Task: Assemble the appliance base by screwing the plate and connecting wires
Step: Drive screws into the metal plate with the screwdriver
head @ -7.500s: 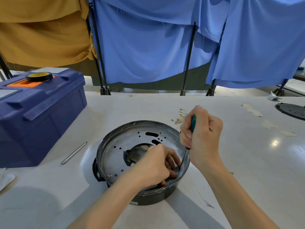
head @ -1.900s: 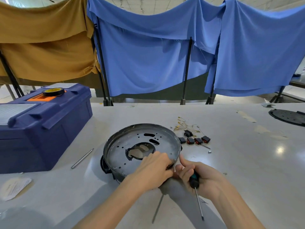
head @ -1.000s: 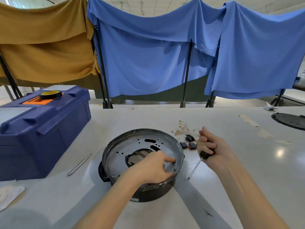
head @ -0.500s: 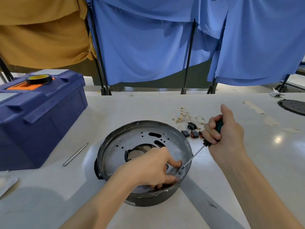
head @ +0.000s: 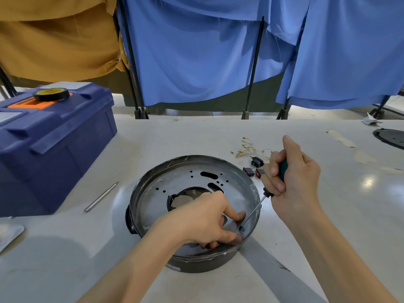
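A round dark appliance base (head: pixel 196 262) stands on the white table, with a perforated grey metal plate (head: pixel 175 182) lying inside its rim. My left hand (head: pixel 203 219) rests on the plate's near right part, index fingertip and thumb pinching a small screw (head: pixel 241 229). My right hand (head: pixel 290 178) grips the green handle of a screwdriver (head: pixel 253 212), whose tip stands on that screw. Thin wires with brass terminals (head: pixel 249 149) and small black and red switches (head: pixel 251 170) lie just behind the base on the right.
A blue toolbox (head: pixel 54 145) with a roll of black tape (head: pixel 51 94) on its lid stands at the left. A metal rod (head: pixel 101 196) lies between it and the base. A black disc (head: pixel 391 137) sits at the far right edge. Blue and ochre curtains hang behind.
My right hand swung the screwdriver up from the table and set its tip on the screw at the plate's near right edge. My left hand stayed on the plate.
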A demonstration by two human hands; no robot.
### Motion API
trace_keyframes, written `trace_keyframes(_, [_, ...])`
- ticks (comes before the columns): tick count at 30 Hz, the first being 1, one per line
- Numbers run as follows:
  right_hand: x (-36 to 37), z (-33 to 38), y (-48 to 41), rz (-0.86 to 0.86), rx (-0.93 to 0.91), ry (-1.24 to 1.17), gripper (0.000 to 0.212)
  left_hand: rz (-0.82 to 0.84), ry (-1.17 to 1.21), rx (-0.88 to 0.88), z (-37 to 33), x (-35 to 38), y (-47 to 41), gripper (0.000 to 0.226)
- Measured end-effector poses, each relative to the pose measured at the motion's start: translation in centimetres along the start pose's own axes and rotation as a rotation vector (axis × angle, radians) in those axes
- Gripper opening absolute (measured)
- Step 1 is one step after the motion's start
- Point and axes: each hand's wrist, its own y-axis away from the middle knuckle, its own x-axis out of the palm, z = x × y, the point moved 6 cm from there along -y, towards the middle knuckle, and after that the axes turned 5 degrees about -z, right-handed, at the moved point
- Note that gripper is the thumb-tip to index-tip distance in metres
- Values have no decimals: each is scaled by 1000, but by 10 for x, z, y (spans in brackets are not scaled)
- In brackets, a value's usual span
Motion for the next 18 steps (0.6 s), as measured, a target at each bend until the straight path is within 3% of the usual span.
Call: trace_keyframes(18, [7, 12, 10, 83, -64, 46, 55, 21, 33, -14, -1, -1, 2, 55])
